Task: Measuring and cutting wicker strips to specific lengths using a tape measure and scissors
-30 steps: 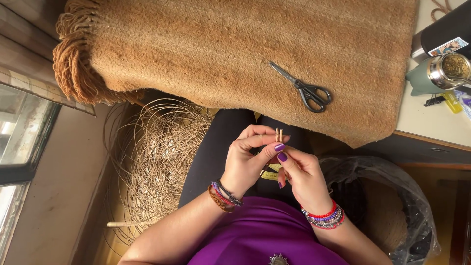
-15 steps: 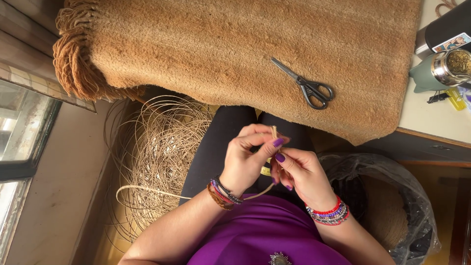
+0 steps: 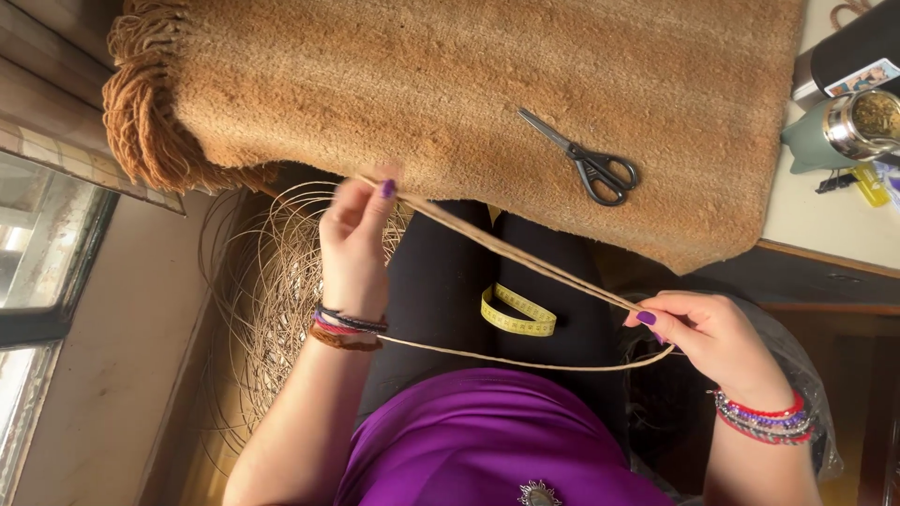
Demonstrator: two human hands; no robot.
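Fingers of both hands are pinched on the same pale cord [image 3: 506, 251], and I'm reading it as stretched taut between them. On the left hand [image 3: 352, 245], thumb and forefinger grip the upper end just below the edge of the brown mat [image 3: 450, 84]; the other fingers curl loosely. On the right hand [image 3: 712, 337], the fingertips close on the lower end, out past the right knee. Between the two grips I see at least two strands running side by side across the lap, and a slack length loops back underneath from the right hand toward the left wrist.

As for progress, I judge it early: the cord is drawn out straight, with no knot, braid or woven section visible anywhere along it. Whatever shaping is meant looks yet to be done.

Moving outward, a yellow measuring tape [image 3: 518, 314] lies folded on the black trousers, just under the strands and not touching either hand. Black-handled scissors [image 3: 586, 161] rest shut on the mat, well apart from the cord. A big tangled coil of the same pale fibre [image 3: 272, 300] sits on the floor beside the left arm. At far right, a metal cup [image 3: 858, 122] stands on the tabletop.
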